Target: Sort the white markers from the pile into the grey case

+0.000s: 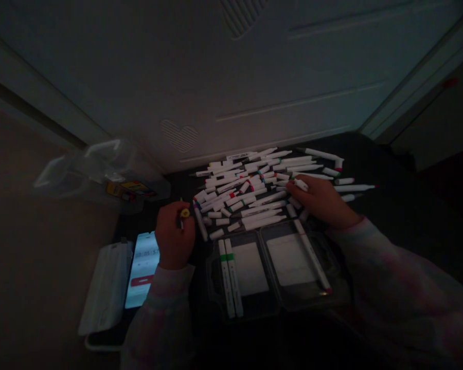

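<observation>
A heap of several white markers (250,187) with coloured bands lies on a dark surface in front of me. My left hand (174,234) is closed around a yellow-tipped marker (184,213) at the heap's left edge. My right hand (320,201) rests on the heap's right side, fingers curled on a white marker (301,184). Below the heap sits an open clear plastic case (273,272). Two green-banded markers (230,277) lie in its left half and one long marker (312,255) lies in its right half.
A lit phone (142,267) lies to the left beside a white case (106,288). A clear plastic container (104,172) sits at the far left. A white panelled door (254,77) stands behind the heap. Loose markers (351,187) lie at the right.
</observation>
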Available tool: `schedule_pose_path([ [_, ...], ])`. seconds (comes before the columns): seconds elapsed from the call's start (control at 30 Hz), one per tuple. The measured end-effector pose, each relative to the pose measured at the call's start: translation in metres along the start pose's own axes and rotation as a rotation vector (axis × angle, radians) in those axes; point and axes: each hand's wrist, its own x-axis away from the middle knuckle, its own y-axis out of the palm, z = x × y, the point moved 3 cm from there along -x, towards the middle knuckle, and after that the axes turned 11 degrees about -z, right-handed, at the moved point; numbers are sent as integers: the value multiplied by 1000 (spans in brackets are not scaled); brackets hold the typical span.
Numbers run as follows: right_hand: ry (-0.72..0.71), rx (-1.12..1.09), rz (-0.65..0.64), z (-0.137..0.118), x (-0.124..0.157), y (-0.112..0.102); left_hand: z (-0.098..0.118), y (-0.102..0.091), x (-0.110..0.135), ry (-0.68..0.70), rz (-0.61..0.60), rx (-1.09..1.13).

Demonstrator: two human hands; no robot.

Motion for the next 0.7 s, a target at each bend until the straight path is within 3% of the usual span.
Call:
schedule_pose_path([
  [0.7, 13, 5, -1, 0, 0, -1, -1, -2, -1, -4, 14, 5],
])
